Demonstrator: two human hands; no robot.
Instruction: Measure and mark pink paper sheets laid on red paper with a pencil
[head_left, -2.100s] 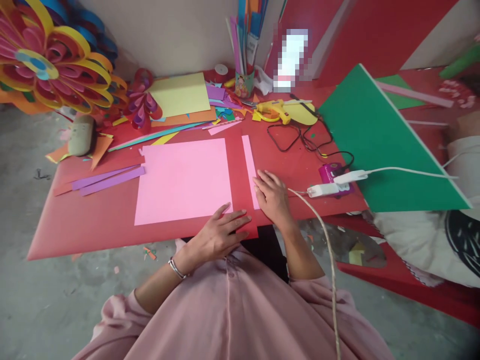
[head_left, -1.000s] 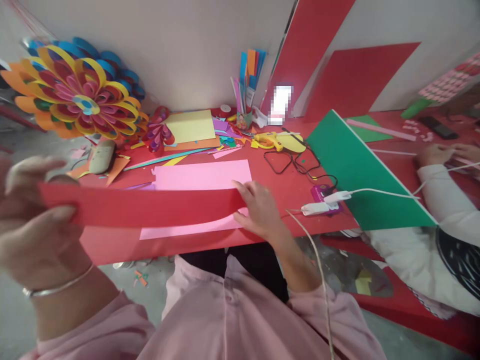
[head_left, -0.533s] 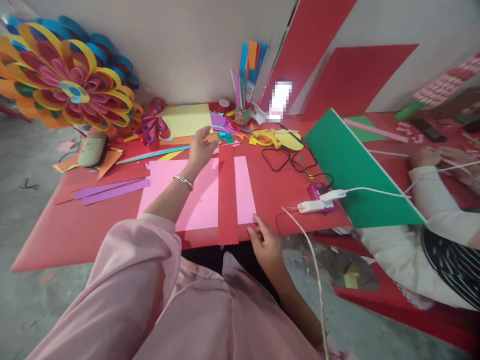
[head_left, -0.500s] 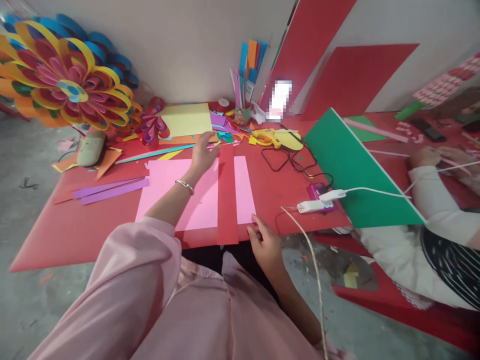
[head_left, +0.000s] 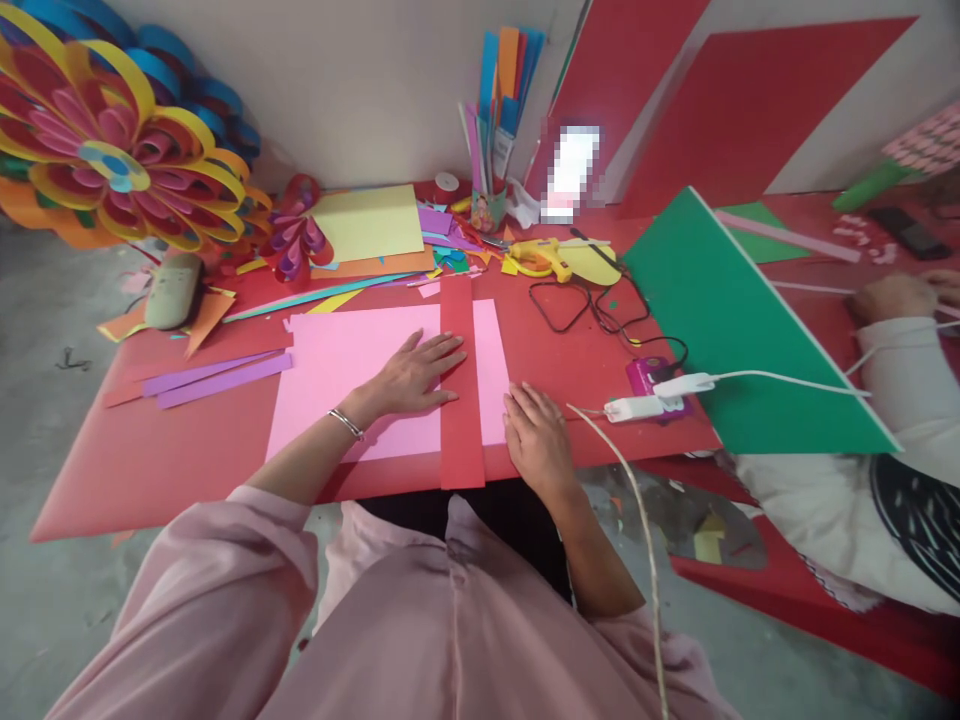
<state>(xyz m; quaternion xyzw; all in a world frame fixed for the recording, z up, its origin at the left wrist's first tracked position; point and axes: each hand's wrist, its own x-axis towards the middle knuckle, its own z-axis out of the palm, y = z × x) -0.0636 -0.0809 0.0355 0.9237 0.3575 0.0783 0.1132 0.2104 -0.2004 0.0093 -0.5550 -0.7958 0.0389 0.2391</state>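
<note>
A pink sheet of paper (head_left: pixel 352 350) lies flat on the red tabletop. Across its right part, running from front to back, is a long red strip (head_left: pixel 460 440) whose near end reaches past the sheet. My left hand (head_left: pixel 416 375) is open, palm down on the sheet, with its fingertips over the red strip. At the sheet's right edge, my right hand (head_left: pixel 538 435) rests low with its fingers stretched out, the tips touching or close to the edge. Two purple paper strips (head_left: pixel 225 385) lie beside the sheet on the left.
Behind are a yellow sheet (head_left: pixel 371 225), paper scraps, a yellow glue gun (head_left: pixel 551 258) and a cup of paper strips (head_left: pixel 487 210). A power strip (head_left: pixel 652 385) with cables and a slanted green board (head_left: pixel 742 340) are at right. A co-worker's sleeve (head_left: pixel 900 370) shows beyond the board.
My left hand has come down from above the sheet's far edge onto the sheet and red strip. My right hand has shifted slightly up and right along the sheet's edge, its fingers straighter.
</note>
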